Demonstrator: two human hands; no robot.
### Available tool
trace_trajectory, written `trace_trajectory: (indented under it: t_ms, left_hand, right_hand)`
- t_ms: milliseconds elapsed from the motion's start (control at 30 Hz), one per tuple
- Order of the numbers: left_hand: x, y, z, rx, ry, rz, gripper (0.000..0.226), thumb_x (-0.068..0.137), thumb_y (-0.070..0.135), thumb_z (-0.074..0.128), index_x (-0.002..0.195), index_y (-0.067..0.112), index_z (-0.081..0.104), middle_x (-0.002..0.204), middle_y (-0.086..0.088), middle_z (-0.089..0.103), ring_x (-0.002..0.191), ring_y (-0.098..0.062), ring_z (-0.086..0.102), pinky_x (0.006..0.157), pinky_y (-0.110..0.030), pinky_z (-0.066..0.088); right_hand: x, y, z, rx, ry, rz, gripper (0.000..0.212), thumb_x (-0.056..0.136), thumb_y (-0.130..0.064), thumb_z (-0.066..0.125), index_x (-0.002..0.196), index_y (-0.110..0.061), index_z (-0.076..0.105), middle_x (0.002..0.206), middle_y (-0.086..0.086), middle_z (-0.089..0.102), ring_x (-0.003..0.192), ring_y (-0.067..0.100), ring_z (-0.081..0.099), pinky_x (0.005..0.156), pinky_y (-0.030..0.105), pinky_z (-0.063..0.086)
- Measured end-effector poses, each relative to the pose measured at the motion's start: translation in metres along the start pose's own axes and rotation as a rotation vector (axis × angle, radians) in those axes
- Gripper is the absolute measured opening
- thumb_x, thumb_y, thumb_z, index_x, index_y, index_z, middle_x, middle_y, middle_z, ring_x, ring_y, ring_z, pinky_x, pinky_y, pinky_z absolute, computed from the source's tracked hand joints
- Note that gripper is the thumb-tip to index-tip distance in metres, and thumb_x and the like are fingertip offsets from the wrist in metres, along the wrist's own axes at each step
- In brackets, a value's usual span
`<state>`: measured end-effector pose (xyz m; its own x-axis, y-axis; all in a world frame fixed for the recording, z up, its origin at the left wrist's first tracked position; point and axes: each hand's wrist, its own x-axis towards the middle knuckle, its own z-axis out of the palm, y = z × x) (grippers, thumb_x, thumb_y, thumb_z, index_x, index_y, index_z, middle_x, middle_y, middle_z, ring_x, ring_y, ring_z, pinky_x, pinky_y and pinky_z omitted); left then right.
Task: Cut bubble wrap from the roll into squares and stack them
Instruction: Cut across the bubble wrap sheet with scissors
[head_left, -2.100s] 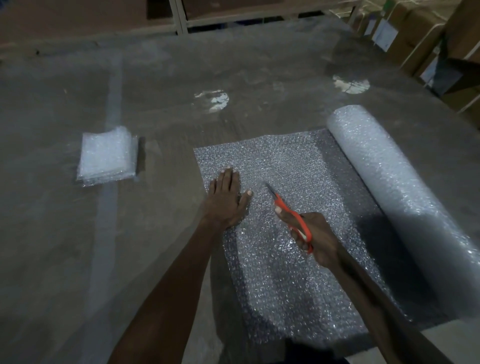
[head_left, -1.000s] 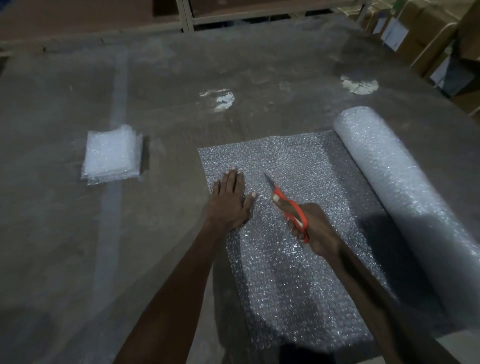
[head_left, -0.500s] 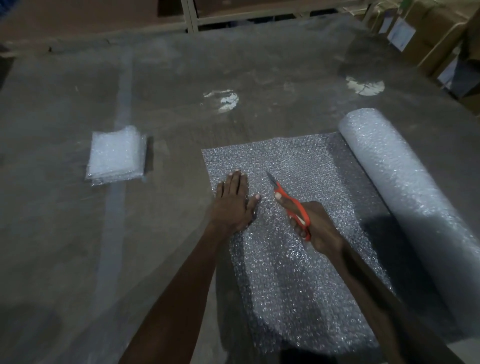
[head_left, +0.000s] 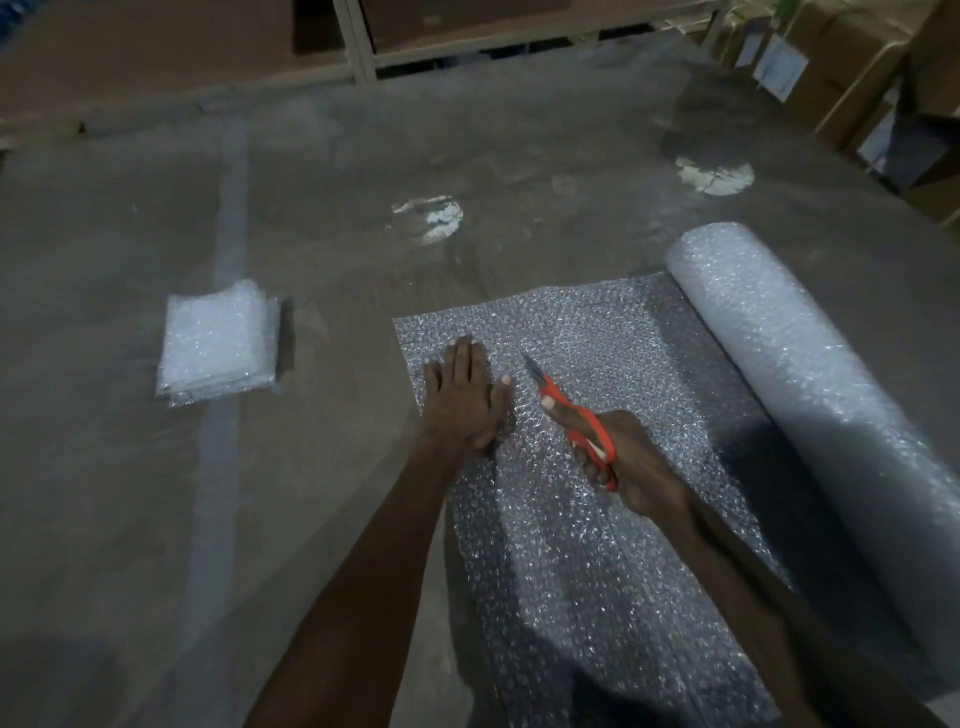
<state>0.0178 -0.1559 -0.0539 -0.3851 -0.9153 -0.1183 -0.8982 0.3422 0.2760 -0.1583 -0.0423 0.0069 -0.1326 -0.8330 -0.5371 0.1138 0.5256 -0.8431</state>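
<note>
Scissors (head_left: 569, 410) seemingly advanced, sheet (head_left: 597, 519) under grip

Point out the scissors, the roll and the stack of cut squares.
scissors (head_left: 584, 426): head view, on the orange handle.
roll (head_left: 769, 332): head view, on the rolled side.
stack of cut squares (head_left: 218, 340): head view, on the top sheet.

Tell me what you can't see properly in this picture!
All in the head view:
- Roll: its near end runs out past the right edge.
- Sheet: the near edge is cut off at the bottom and darkened by shadow.
- Scissors: the handles are mostly hidden inside the right hand.
- Stack: too blurry to count the squares.
- Cut line: hidden between the hands, too dim to trace.
- Boxes: labels too small to read.
</note>
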Motion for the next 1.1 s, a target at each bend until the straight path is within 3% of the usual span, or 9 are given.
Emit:
trace_trajectory:
  t_ms: [133, 267, 500, 667, 967, 1100]
  left_hand:
    - [0.012, -0.007, -0.001, 0.014, -0.033, -0.008, 0.070, 0.106, 0.050, 0.014, 0.158, 0.005, -0.001, 0.166, -0.015, -0.007, 0.153, -0.028, -0.009, 0.121, -0.052, -0.008]
    - [0.016, -0.012, 0.001, -0.012, -0.010, 0.010, 0.072, 0.105, 0.052, 0.015, 0.158, 0.006, 0.000, 0.166, -0.015, -0.007, 0.153, -0.029, -0.010, 0.121, -0.052, -0.007]
    - [0.014, -0.014, 0.002, -0.016, 0.004, 0.014, 0.071, 0.106, 0.051, 0.015, 0.159, 0.006, -0.001, 0.167, -0.014, -0.008, 0.153, -0.028, -0.011, 0.123, -0.053, -0.005]
    - [0.013, -0.014, 0.003, -0.016, -0.002, 0.003, 0.072, 0.105, 0.053, 0.013, 0.159, 0.007, -0.001, 0.167, -0.013, -0.007, 0.153, -0.027, -0.010, 0.123, -0.051, -0.005]
    - [0.011, -0.014, 0.006, -0.030, 0.006, -0.003, 0.078, 0.100, 0.059, 0.003, 0.159, 0.008, -0.002, 0.167, -0.012, -0.009, 0.153, -0.027, -0.012, 0.122, -0.051, -0.007]
    - [0.008, -0.013, 0.007, -0.038, 0.008, -0.011, 0.080, 0.097, 0.059, 0.001, 0.158, 0.008, -0.003, 0.167, -0.012, -0.009, 0.153, -0.027, -0.011, 0.122, -0.050, -0.008]
  right_hand:
    - [0.007, -0.002, 0.000, -0.025, 0.024, 0.004, 0.053, 0.066, -0.048, 0.085, 0.079, 0.002, 0.071, 0.056, 0.008, 0.060, 0.037, 0.014, 0.046, 0.036, 0.021, 0.037]
    - [0.011, -0.002, 0.000, -0.013, 0.020, -0.005, 0.038, 0.075, -0.039, 0.085, 0.068, -0.005, 0.069, 0.054, 0.006, 0.059, 0.036, 0.011, 0.046, 0.036, 0.019, 0.037]
    - [0.021, -0.007, 0.004, -0.016, 0.015, 0.003, 0.049, 0.075, -0.047, 0.085, 0.077, 0.001, 0.071, 0.054, 0.005, 0.059, 0.038, 0.013, 0.046, 0.037, 0.020, 0.036]
    - [0.026, -0.008, 0.007, -0.028, -0.013, -0.015, 0.036, 0.078, -0.040, 0.084, 0.055, -0.017, 0.070, 0.052, 0.004, 0.056, 0.037, 0.013, 0.042, 0.038, 0.019, 0.034]
    - [0.031, -0.010, 0.011, -0.008, 0.037, 0.003, 0.056, 0.073, -0.047, 0.084, 0.085, 0.005, 0.069, 0.054, 0.003, 0.060, 0.036, 0.011, 0.046, 0.035, 0.020, 0.037]
    - [0.034, -0.013, 0.014, -0.031, 0.039, 0.002, 0.046, 0.076, -0.044, 0.084, 0.076, -0.001, 0.069, 0.053, 0.003, 0.059, 0.036, 0.011, 0.046, 0.036, 0.020, 0.036]
